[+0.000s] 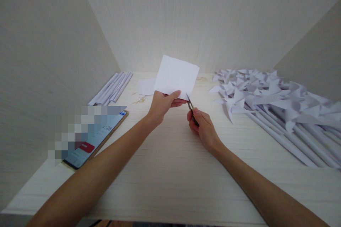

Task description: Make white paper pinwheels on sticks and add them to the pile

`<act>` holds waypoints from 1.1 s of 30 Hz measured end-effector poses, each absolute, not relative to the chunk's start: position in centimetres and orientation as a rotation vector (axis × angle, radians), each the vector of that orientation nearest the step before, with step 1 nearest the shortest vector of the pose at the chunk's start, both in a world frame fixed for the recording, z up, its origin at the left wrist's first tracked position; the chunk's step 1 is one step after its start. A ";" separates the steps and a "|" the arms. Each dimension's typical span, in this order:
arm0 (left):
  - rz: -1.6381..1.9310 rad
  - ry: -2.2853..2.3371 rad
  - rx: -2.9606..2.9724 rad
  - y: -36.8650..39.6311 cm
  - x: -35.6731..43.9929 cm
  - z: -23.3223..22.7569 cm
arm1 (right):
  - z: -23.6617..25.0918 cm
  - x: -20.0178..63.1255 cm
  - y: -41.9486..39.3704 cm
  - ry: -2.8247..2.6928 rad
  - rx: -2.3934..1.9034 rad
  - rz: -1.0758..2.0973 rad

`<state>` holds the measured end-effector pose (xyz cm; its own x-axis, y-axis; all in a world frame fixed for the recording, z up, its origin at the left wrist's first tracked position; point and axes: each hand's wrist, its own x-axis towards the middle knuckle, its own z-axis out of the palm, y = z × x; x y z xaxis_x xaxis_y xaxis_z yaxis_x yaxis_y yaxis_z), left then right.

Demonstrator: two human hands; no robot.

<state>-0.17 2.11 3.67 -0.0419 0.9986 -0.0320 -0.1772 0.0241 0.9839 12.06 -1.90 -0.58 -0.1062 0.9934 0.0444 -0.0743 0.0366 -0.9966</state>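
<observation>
A white sheet of paper (176, 75) is held up above the table, tilted, with my left hand (165, 103) pinching its lower edge between thumb and fingers. My right hand (203, 124) is closed around a pair of scissors (190, 106). The scissors' blades point up toward the paper's lower right corner and appear to touch it or lie very near. Their handles are mostly hidden in my fingers. Behind the held sheet, another flat white paper (146, 87) lies on the table, partly covered from view.
Several rolled paper sticks (114, 87) lie at the back left. A phone (98, 138) rests on the left, partly pixelated. Many paper pinwheels (255, 88) on paper sticks (287, 134) are heaped at the right. Walls (181, 17) enclose the pale table (165, 177).
</observation>
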 end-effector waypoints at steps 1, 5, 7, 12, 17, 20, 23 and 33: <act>1.297 1.121 1.036 2.1 -0.2 3.7 | -0.6 12.0 -1.9 -1.257 -1.074 1.285; 1.302 1.109 1.038 2.1 -0.2 3.6 | -0.5 12.0 -1.9 -1.264 -1.081 1.277; 1.304 1.101 1.036 2.1 -0.2 3.6 | -0.5 12.0 -1.9 -1.262 -1.078 1.282; 1.301 1.104 1.035 2.1 -0.2 3.7 | -0.5 12.0 -1.9 -1.265 -1.076 1.275; 1.300 1.113 1.022 2.0 -0.2 3.7 | -0.6 12.0 -1.9 -1.267 -1.077 1.272; 1.309 1.103 1.015 2.0 -0.2 3.7 | -0.5 12.0 -1.9 -1.267 -1.084 1.271; 1.310 1.103 1.021 2.0 -0.2 3.7 | -0.5 12.0 -1.9 -1.272 -1.089 1.266; 1.310 1.106 1.029 2.1 -0.2 3.7 | -0.6 12.1 -2.0 -1.302 -1.115 1.235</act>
<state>-0.19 2.07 3.67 -0.0403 0.9989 -0.0257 -0.1930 0.0175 0.9810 12.05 -2.00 -0.58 -0.0936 0.9938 0.0604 -0.0079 0.0599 -0.9982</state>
